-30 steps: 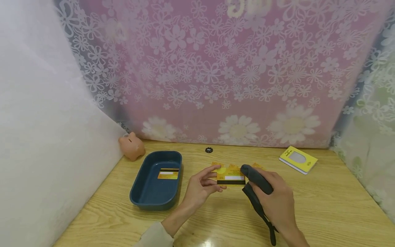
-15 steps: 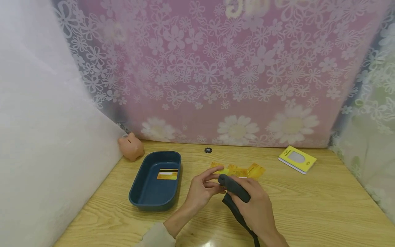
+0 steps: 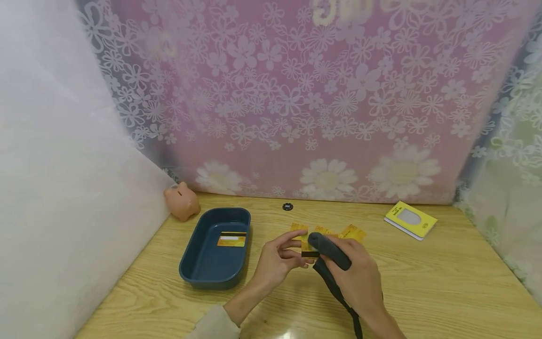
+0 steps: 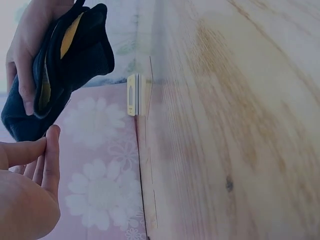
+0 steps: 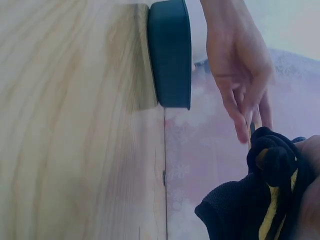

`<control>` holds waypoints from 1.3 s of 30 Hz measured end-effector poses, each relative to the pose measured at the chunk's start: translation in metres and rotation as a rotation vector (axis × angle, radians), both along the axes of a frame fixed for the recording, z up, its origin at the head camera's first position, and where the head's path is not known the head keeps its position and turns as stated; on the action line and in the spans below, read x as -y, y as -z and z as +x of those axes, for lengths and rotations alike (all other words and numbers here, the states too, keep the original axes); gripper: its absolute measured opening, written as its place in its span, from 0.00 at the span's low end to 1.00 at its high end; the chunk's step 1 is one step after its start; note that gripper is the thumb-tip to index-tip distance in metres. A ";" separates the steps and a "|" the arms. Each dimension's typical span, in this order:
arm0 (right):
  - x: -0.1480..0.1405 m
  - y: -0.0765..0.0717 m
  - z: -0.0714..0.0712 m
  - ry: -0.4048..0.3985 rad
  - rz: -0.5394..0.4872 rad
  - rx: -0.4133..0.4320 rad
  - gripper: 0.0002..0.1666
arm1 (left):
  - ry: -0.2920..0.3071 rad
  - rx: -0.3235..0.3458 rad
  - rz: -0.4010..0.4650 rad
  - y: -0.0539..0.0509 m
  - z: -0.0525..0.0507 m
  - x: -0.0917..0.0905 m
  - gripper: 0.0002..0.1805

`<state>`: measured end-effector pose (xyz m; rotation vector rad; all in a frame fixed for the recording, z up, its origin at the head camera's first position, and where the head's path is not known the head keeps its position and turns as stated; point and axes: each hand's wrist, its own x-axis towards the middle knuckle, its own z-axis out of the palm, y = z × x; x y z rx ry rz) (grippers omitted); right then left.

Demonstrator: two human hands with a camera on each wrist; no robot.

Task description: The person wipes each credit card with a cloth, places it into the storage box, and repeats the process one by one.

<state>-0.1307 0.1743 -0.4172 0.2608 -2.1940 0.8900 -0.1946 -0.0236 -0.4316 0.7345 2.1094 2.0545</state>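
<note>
Between the thumb and fingers of my left hand point(image 3: 271, 263) is a yellow card point(image 3: 310, 254) with a black stripe, raised above the table. My right hand point(image 3: 357, 278) grips a dark cloth point(image 3: 332, 252) folded over the card's right part, covering much of it. A strip of this cloth hangs below the hand. Yellow shows between the folds of the dark cloth point(image 4: 82, 55) in the left wrist view. In the right wrist view, only a thin edge of the card appears between the left fingers and the cloth. Behind the hands, several yellow cards point(image 3: 353, 232) lie on the table.
Left of the hands stands a blue tray point(image 3: 211, 282) with one striped card point(image 3: 232, 239) inside. A pink piggy bank point(image 3: 182, 202) is at the back left. A black chip point(image 3: 288, 206) lies near the back curtain, and a yellow booklet point(image 3: 410, 220) at the right.
My right hand with the cloth went left across the card, hiding nearly all of it, then came back slightly right, so the card's left part shows again. The left hand barely moved.
</note>
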 end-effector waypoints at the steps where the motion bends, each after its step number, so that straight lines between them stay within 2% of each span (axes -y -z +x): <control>1: -0.003 0.000 -0.001 0.008 -0.002 -0.001 0.34 | 0.001 0.003 0.001 0.000 0.000 0.000 0.32; 11: -0.034 -0.003 -0.004 0.091 -0.061 0.002 0.31 | 0.049 0.038 0.053 0.000 0.001 0.001 0.33; 17: -0.050 -0.004 -0.002 0.132 -0.119 0.036 0.31 | 0.108 0.110 0.123 0.002 0.001 -0.001 0.33; 20: -0.052 -0.006 0.001 0.143 -0.128 0.048 0.31 | 0.104 0.110 0.116 0.003 0.001 -0.001 0.33; 24: -0.048 -0.010 0.003 0.099 -0.137 0.044 0.31 | 0.091 0.099 0.113 0.003 0.000 -0.003 0.33; 28: -0.039 -0.012 0.004 0.021 -0.141 0.026 0.32 | 0.084 0.102 0.123 0.002 0.000 -0.002 0.33; 33: -0.025 -0.012 0.003 -0.060 -0.111 0.024 0.35 | 0.032 0.073 0.085 0.002 0.000 -0.001 0.32; 39: -0.007 -0.008 0.002 -0.108 -0.051 0.019 0.36 | 0.019 0.027 0.056 0.002 0.000 -0.001 0.33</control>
